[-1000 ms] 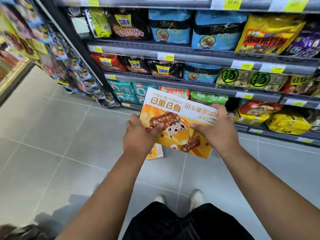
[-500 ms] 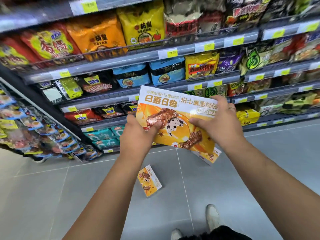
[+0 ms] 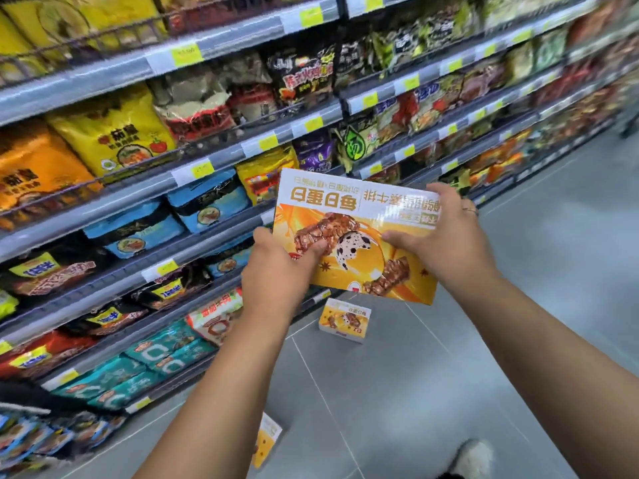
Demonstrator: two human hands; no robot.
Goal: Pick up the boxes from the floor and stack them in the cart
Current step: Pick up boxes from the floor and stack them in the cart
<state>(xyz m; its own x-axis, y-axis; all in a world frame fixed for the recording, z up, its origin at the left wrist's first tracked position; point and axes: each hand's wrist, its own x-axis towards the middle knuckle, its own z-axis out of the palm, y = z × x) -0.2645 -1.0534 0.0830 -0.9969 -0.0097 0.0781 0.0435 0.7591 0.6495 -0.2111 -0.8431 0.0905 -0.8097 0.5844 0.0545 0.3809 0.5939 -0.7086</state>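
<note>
Aisle floor [image 3: 518, 305], two boxes [image 3: 344, 321] [image 3: 268, 440] lying on it, left hand [image 3: 276, 274] and right hand [image 3: 446, 247] gripping one orange box [image 3: 359, 205]

Most of my left fingers [image 3: 261, 236] sat hidden behind the held box [image 3: 356, 236]. Below them, my forearm [image 3: 214, 392] covered part of a floor box [image 3: 268, 439]. Beyond my right fingers [image 3: 446, 198] the shelves [image 3: 539, 112] smeared into blur. The bottom edge cut off a shoe [image 3: 473, 454].

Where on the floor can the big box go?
Bare floor lies right of the small box, out in the aisle, and between it and the shoe. By the shelves it is crowded: another box lies there.
</note>
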